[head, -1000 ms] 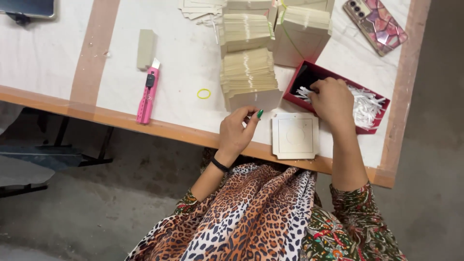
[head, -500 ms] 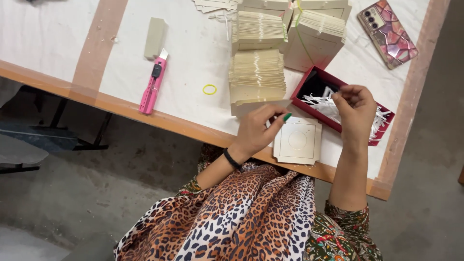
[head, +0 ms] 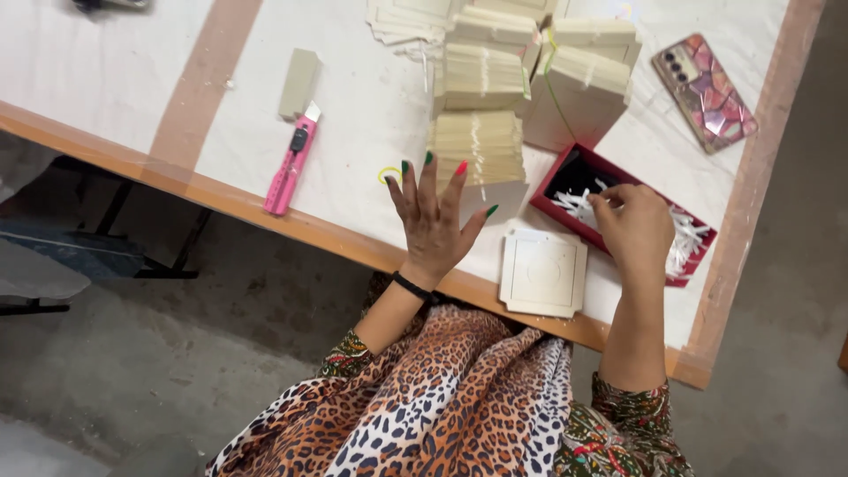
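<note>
My left hand is spread flat with fingers apart, fingertips reaching a tall bundle of cream cards and a yellow rubber band on the white table. My right hand is over a red tray holding several white plastic ties, its fingers pinched at the ties; what it grips is hidden. A small stack of square cream cards lies between my hands at the table's front edge.
More card bundles stand behind the tray. A pink utility knife and a grey block lie to the left. A phone in a patterned case lies at the back right. The table's wooden edge runs diagonally.
My left hand has opened from a loose fist and moved up and left toward the card bundle. My right hand stays at the red tray. The view has shifted.
</note>
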